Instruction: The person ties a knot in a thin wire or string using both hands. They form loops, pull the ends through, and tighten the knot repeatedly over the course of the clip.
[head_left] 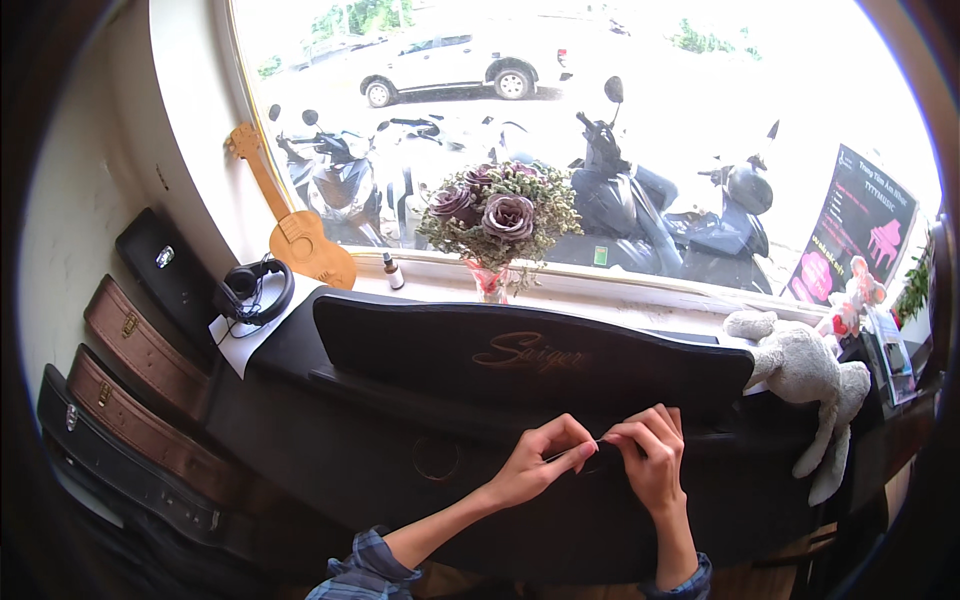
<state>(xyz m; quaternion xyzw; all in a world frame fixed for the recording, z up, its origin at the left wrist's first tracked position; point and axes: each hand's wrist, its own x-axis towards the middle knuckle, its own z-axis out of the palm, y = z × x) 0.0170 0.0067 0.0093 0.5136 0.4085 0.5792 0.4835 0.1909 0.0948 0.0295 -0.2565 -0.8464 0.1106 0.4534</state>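
Observation:
My left hand and my right hand meet above the dark top of the piano-like furniture. Both pinch with thumb and forefinger, and the fingertips almost touch. Between them a thin, string-like strand shows faintly; its exact kind is too small to tell. To the left of my left hand, a thin coiled loop lies flat on the dark surface. Just beyond my hands rises a black upright panel with gold lettering.
Black and brown instrument cases lean at left, near headphones on white paper. Along the window sill are a small wooden ukulele, a dropper bottle and a flower vase. A grey plush toy slumps at right.

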